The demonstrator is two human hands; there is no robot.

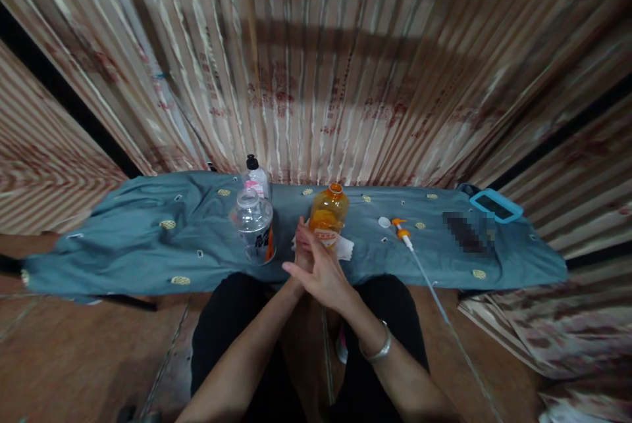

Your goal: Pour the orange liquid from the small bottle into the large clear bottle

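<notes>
My left hand [302,253] is partly hidden behind my right hand [323,268]. Both are over the near edge of the cloth-covered surface, palms facing and touching or nearly so, fingers stretched out, with nothing seen in them. Just beyond them stands an amber bottle [332,209] with an uncapped neck, upright on or beside a white paper piece [345,248]. To the left is a clear plastic bottle [254,229] with a wide body and open neck. A pump head [403,233], orange and white with a long tube, lies to the right of the amber bottle.
Behind the clear bottle stands a smaller bottle [255,179] with a black cap. A white disc [384,222] is near the pump. Farther right are a blue-framed device [496,206] and a blurred-out dark object [465,235]. A teal patterned cloth [123,232] covers the surface; striped curtains hang behind.
</notes>
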